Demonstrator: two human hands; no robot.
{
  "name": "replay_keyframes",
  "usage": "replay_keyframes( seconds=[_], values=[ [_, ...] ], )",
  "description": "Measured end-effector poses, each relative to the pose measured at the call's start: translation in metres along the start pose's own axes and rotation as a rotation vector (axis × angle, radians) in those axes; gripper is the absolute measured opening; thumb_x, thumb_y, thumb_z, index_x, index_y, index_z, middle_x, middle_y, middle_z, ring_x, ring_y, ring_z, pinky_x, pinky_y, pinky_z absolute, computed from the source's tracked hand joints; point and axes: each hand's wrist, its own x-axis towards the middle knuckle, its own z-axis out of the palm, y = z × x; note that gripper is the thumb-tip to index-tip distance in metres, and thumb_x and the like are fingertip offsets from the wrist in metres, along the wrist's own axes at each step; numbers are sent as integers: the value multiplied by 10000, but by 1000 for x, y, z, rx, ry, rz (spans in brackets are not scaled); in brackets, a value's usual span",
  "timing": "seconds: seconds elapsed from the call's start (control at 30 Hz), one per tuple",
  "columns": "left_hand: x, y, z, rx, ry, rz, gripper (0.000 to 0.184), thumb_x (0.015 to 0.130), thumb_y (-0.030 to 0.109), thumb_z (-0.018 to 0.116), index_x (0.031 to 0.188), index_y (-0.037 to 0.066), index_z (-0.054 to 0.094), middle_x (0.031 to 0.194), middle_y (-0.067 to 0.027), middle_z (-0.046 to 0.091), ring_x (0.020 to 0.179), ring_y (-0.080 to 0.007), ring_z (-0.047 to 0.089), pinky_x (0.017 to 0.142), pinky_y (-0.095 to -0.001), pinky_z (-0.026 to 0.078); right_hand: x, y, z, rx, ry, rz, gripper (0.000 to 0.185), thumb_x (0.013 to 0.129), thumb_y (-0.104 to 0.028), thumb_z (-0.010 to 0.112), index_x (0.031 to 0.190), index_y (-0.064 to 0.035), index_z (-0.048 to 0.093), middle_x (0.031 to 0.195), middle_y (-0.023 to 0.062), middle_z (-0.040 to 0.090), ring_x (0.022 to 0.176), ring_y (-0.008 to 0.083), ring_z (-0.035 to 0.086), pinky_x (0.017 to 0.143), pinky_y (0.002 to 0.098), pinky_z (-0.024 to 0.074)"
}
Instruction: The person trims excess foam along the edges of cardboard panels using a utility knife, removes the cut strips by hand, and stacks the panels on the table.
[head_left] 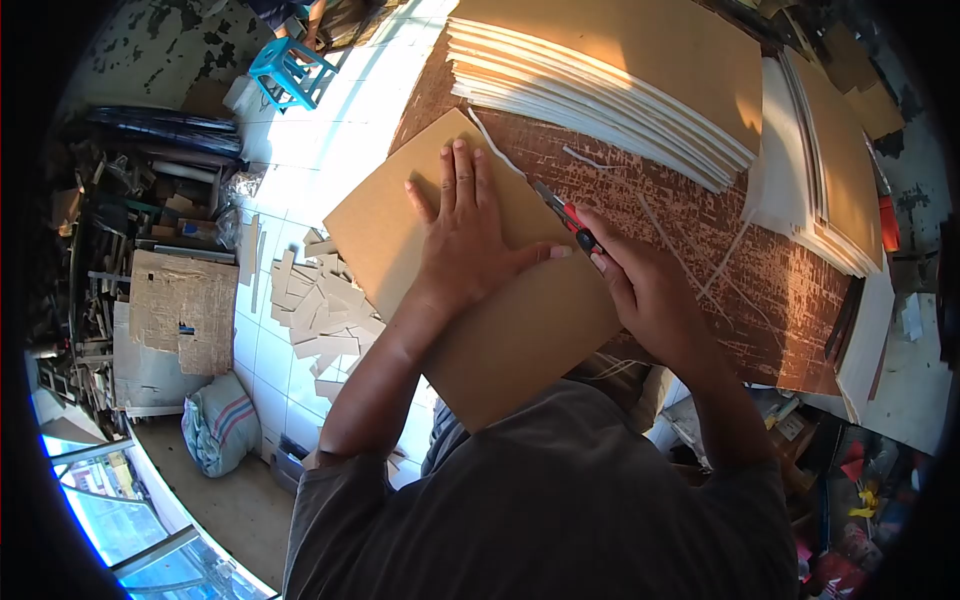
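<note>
A brown board (520, 350) lies slantwise over the near left edge of the worn red-brown table (640, 215). My left hand (468, 240) presses flat on it with the fingers spread. In my right hand (640, 275) is a red and black utility knife (574, 222), its blade pointing up and left at the board's right edge. A thin white strip (490, 142) curls away along the board's upper right edge, above the blade.
Stacked brown boards (610, 75) fill the table's far side, with another stack (830, 170) at the right. Cardboard offcuts (320, 295) litter the tiled floor at left. A blue stool (290, 72) stands beyond, beside a person's arm. Loose thin strips lie on the table.
</note>
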Motion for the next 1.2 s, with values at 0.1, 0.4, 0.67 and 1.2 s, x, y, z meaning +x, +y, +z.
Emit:
replay_keyframes(
  seconds=[0.1, 0.4, 0.67, 1.2],
  values=[
    [1, -6, -2, -2, 23, 3, 1503, 694, 955, 573, 1609, -134, 87, 1698, -334, 94, 1616, -401, 10, 1218, -717, 10, 5, 1, 7, 2, 3, 24, 478, 1051, -104, 561, 1526, -122, 511, 1229, 216, 699, 1048, 343, 707, 891, 446, 548],
    [1, -1, -5, 9, -62, -34, 1515, 686, 895, 673, 1617, -111, 27, 1705, -321, 40, 1615, -388, -39, 1240, -684, -7, 5, -6, 0, -37, -1, 33, 485, 1047, -85, 553, 1528, -121, 503, 1159, 201, 716, 999, 339, 719, 873, 448, 558],
    [0, -3, 1, 10, 29, 3, 1495, 695, 946, 581, 1609, -133, 99, 1698, -331, 97, 1614, -408, 19, 1210, -732, 15, 2, -5, 2, -60, -20, 29, 481, 1050, -86, 553, 1527, -115, 504, 1140, 215, 712, 1007, 354, 715, 873, 451, 557],
    [2, -3, 0, 18, 3, 2, 1491, 707, 931, 594, 1603, -145, 78, 1690, -347, 97, 1610, -424, 28, 1207, -737, 18, -16, -3, -7, -136, -90, 15, 560, 1022, -68, 573, 1566, -126, 450, 1006, 172, 698, 917, 352, 701, 794, 463, 551]
  ],
)
